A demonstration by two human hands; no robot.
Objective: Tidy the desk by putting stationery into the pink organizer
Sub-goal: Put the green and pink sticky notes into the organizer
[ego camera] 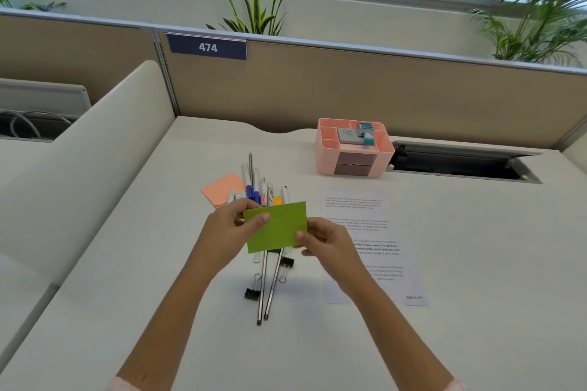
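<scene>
A green sticky-note pad [276, 227] is held above the desk between both hands. My left hand [227, 228] pinches its left edge and my right hand [327, 244] pinches its lower right corner. Beneath the pad lies a pile of pens and markers [259, 190], two long metal pens [265, 289], and black binder clips [252, 294]. An orange sticky-note pad [220, 189] lies to the left of the pile. The pink organizer [327, 149] stands at the back right of the desk, with a grey box and a teal item in its top compartments.
A printed sheet of paper [374, 232] lies right of the pile, partly under my right wrist. An open cable slot [460, 163] sits in the desk right of the organizer. A white divider [104, 143] borders the desk's left side, a beige partition the back.
</scene>
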